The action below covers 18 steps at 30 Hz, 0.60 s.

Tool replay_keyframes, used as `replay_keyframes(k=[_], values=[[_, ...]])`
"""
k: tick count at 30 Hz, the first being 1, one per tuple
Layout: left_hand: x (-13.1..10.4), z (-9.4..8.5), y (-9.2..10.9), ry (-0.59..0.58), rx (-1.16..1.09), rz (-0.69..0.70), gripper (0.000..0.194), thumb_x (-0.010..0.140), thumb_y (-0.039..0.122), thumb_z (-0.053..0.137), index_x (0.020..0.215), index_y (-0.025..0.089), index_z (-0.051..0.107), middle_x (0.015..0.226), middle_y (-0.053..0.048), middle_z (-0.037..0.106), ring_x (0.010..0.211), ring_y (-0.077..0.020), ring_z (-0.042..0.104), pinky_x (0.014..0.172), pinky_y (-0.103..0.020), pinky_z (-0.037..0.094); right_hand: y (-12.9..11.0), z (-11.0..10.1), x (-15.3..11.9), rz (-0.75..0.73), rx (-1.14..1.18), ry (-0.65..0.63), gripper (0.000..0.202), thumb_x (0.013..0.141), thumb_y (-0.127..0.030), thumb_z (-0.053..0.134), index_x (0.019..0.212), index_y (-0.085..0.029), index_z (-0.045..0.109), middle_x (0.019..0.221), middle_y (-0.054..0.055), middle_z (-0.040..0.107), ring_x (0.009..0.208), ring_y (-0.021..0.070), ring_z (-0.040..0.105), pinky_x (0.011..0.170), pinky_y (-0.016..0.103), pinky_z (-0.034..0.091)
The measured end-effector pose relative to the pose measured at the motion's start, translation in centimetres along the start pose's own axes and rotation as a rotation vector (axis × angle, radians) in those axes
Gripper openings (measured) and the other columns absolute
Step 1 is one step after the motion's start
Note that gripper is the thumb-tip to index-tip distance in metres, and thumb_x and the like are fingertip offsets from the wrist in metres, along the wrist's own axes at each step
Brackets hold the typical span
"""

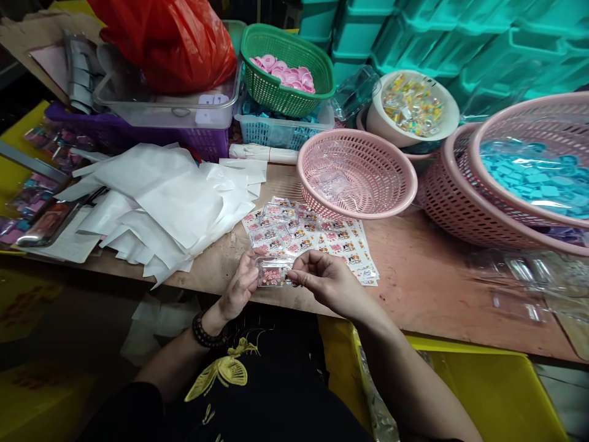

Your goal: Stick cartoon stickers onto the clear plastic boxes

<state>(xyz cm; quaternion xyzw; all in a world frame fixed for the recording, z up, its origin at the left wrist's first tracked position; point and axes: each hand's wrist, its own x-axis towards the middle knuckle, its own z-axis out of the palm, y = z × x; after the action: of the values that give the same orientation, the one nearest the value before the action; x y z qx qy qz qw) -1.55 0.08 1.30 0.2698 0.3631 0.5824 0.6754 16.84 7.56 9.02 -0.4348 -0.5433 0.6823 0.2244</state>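
Between my two hands, just over the table's front edge, is a small clear plastic case (275, 273) with red lettering and a cartoon print on it. My left hand (242, 282) grips its left end, fingers closed. At the right end, the thumb and fingers of my right hand (322, 279) pinch it. Just beyond lie sticker sheets (354, 248) printed with cartoon cats and pink lettering. Some clear plastic pieces (280, 213) rest on those sheets. A pink basket (381, 205) behind them holds a few more clear pieces.
Loose white paper sheets (170, 196) are heaped on the left. Pink baskets with blue pieces (543, 178) stand at the right, near clear plastic cases (519, 276). At the back are a green basket (257, 83), a white bowl (386, 126) and a red bag (179, 49).
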Motion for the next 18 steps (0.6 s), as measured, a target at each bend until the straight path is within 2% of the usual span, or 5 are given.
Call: replay_keyframes(k=[7, 11, 14, 16, 18], values=[[0.2, 0.2, 0.2, -0.016, 0.055, 0.022, 0.046, 0.084, 0.046, 0.072, 0.121, 0.026, 0.052, 0.121, -0.005, 0.064, 0.108, -0.0196, 0.065, 0.095, -0.034, 0.052, 0.1, 0.1, 0.3, 0.013, -0.047, 0.010, 0.047, 0.065, -0.057, 0.084, 0.073, -0.018, 0.060, 0.068, -0.002, 0.062, 0.063, 0.0112, 0.056, 0.062, 0.027, 0.045], [0.2, 0.7, 0.2, 0.032, 0.177, 0.072, 0.051, 0.079, 0.037, 0.080, 0.119, 0.025, 0.051, 0.114, -0.004, 0.065, 0.102, -0.0185, 0.066, 0.095, -0.034, 0.052, 0.4, 0.2, -0.4, -0.048, -0.277, 0.032, 0.047, 0.077, -0.065, 0.070, 0.076, -0.020, 0.059, 0.069, 0.001, 0.063, 0.062, 0.0145, 0.058, 0.060, 0.029, 0.047], [0.2, 0.9, 0.0, 0.087, 0.227, 0.115, 0.047, 0.081, 0.035, 0.079, 0.116, 0.024, 0.051, 0.112, -0.004, 0.064, 0.099, -0.0172, 0.066, 0.093, -0.033, 0.052, 0.6, 0.3, -1.2, -0.112, -0.658, 0.232, 0.049, 0.085, -0.065, 0.062, 0.100, -0.019, 0.064, 0.072, 0.005, 0.067, 0.063, 0.0206, 0.062, 0.064, 0.036, 0.051], [0.0, 0.9, 0.0, 0.058, 0.222, 0.138, 0.044, 0.083, 0.037, 0.076, 0.116, 0.024, 0.050, 0.112, -0.005, 0.065, 0.101, -0.0180, 0.065, 0.093, -0.034, 0.052, 0.8, 0.4, -1.3, -0.130, -0.800, 0.331, 0.068, 0.081, -0.067, 0.066, 0.125, -0.016, 0.058, 0.088, 0.011, 0.072, 0.073, 0.0260, 0.067, 0.072, 0.042, 0.054], [-0.3, 0.9, 0.0, -0.027, 0.227, 0.130, 0.045, 0.086, 0.040, 0.073, 0.119, 0.024, 0.048, 0.116, -0.007, 0.065, 0.104, -0.0201, 0.065, 0.095, -0.036, 0.052, 1.2, 0.4, -1.0, -0.136, -0.727, 0.194, 0.080, 0.076, -0.069, 0.071, 0.134, -0.017, 0.053, 0.108, 0.015, 0.071, 0.088, 0.0285, 0.070, 0.081, 0.045, 0.056]])
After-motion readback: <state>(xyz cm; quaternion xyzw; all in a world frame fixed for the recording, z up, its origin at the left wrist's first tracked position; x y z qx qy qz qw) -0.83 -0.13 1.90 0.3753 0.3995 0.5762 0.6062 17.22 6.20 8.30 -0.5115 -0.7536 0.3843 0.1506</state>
